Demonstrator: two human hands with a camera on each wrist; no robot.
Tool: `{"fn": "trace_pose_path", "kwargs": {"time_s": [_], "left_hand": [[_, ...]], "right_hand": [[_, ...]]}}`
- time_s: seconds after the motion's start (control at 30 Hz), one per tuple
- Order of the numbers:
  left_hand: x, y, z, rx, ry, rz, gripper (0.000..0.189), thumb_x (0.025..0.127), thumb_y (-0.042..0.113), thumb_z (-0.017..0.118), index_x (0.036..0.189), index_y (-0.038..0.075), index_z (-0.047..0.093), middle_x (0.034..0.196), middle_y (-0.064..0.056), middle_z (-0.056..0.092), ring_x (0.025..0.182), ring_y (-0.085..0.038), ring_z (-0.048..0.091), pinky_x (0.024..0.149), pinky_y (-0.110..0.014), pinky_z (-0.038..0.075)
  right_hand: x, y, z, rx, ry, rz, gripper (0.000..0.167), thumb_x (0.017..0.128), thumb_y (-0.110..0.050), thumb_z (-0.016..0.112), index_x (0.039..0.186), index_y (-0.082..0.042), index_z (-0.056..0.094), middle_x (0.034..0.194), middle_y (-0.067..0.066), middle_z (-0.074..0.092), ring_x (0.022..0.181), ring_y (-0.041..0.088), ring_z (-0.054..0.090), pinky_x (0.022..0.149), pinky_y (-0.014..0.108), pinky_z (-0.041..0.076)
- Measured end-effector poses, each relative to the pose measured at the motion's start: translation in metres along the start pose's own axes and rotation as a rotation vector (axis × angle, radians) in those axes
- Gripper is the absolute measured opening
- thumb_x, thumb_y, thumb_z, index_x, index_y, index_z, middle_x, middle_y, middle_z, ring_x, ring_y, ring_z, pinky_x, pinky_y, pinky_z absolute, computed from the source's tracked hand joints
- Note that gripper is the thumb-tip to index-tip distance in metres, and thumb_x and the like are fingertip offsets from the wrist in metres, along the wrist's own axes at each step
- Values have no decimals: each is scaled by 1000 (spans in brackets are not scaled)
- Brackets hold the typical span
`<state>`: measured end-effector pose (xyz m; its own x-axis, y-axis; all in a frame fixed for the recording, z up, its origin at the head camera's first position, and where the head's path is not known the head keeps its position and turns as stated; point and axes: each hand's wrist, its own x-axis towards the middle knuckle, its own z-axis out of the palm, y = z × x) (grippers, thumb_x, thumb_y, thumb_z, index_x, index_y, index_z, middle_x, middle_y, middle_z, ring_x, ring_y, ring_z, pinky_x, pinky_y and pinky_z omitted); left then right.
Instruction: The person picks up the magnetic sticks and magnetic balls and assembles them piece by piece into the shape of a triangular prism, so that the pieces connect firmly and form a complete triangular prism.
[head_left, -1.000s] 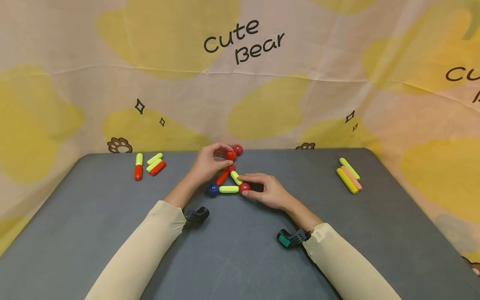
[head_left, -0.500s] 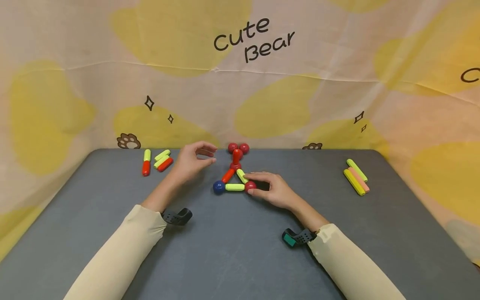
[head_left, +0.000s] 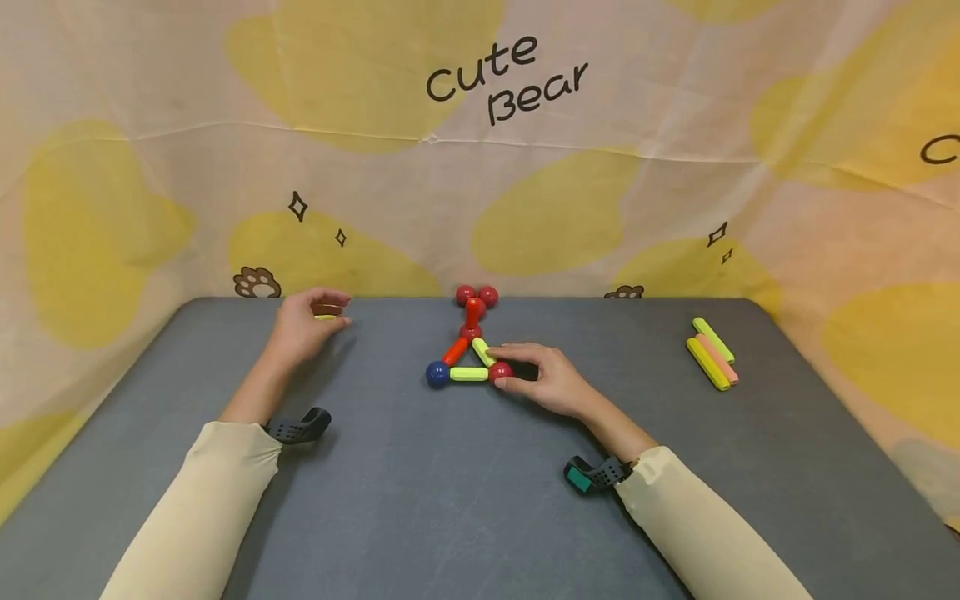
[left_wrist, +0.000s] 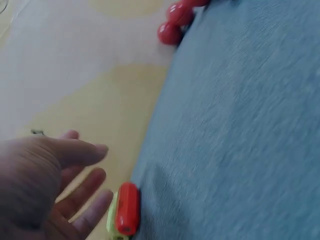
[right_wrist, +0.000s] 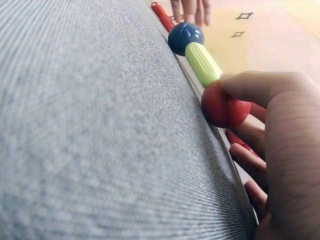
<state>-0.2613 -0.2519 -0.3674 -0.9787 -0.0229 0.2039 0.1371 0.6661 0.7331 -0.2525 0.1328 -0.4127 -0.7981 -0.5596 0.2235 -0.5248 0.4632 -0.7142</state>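
My right hand [head_left: 551,379] pinches the red ball [right_wrist: 214,106] at the right corner of a flat triangle, thumb and fingers on either side of it. From that ball a lime stick [head_left: 469,374] runs to a blue ball [head_left: 438,374]. A red stick [head_left: 455,351] and a second lime stick [head_left: 482,351] meet at the red ball [head_left: 471,332] on the far corner, where another red stick [head_left: 472,308] rises. Over at the left my left hand [head_left: 303,327] hovers above loose sticks with fingers apart, mostly hiding them; a red stick [left_wrist: 127,207] shows beside its fingertips.
Several red balls, among them one [head_left: 466,295] and another [head_left: 488,296], sit behind the triangle at the grey table's [head_left: 450,500] back edge. Loose yellow [head_left: 707,364], pink [head_left: 717,359] and lime [head_left: 714,340] sticks lie at the right. A printed cloth [head_left: 375,167] hangs behind.
My left hand has let go of the upright red stick on the far corner and moved left to the loose sticks. My right hand has stayed on the corner ball.
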Motion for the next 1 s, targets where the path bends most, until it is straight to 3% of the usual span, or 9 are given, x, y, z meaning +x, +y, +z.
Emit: {"fn": "trace_pose_path", "kwargs": {"time_s": [0.1, 0.17, 0.27, 0.37, 0.6, 0.83, 1.0], "left_hand": [[-2, -4, -5, 21, -11, -34, 36, 89, 3, 73, 124, -5, 66, 124, -28, 68, 115, -41, 67, 74, -10, 46], [-3, -6, -6, 41, -26, -49, 38, 89, 4, 73, 124, -5, 66, 123, -28, 68, 113, -41, 68, 74, -11, 46], [-4, -8, -5, 75, -45, -52, 38, 89, 3, 73, 125, -5, 65, 122, -29, 69, 112, -41, 68, 84, -29, 55], [-5, -10, -2, 122, -57, -30, 37, 88, 2, 73, 124, -5, 66, 120, -29, 69, 111, -42, 68, 94, -50, 52], [-4, -11, 11, 168, -100, 6, 33, 91, -1, 69, 123, -7, 65, 117, -30, 69, 108, -43, 66, 96, -56, 50], [-8, 11, 25, 34, -53, 5, 52, 91, -4, 68, 140, -5, 52, 126, -30, 64, 115, -44, 65, 97, -55, 54], [-11, 29, 41, -48, -69, 59, 46, 91, -2, 68, 136, -1, 59, 126, -25, 65, 114, -42, 67, 96, -54, 56]], "right_hand": [[0, -1, 1, 4, -2, -4, 44, 90, -27, 75, 134, -24, 67, 139, 0, 65, 139, 25, 53, 117, 53, 39], [0, -1, 1, 1, -1, -5, 44, 90, -27, 76, 134, -24, 68, 139, 0, 65, 139, 25, 53, 118, 53, 39], [0, -1, 0, -6, -3, 2, 44, 90, -28, 75, 134, -24, 68, 141, 3, 65, 139, 27, 52, 118, 54, 38], [0, -2, 0, -9, -8, 13, 44, 90, -29, 75, 133, -24, 68, 142, 7, 63, 140, 29, 51, 118, 56, 37], [0, -2, 2, 24, 14, 33, 39, 89, -28, 77, 128, -24, 72, 142, 10, 63, 139, 30, 53, 117, 56, 39], [1, -2, 4, 35, 10, 35, 39, 89, -29, 77, 127, -23, 72, 141, 12, 64, 139, 31, 53, 116, 56, 40], [1, -3, 2, 32, 28, 45, 39, 88, -29, 78, 126, -24, 73, 140, 11, 65, 137, 30, 55, 115, 55, 40]]}}
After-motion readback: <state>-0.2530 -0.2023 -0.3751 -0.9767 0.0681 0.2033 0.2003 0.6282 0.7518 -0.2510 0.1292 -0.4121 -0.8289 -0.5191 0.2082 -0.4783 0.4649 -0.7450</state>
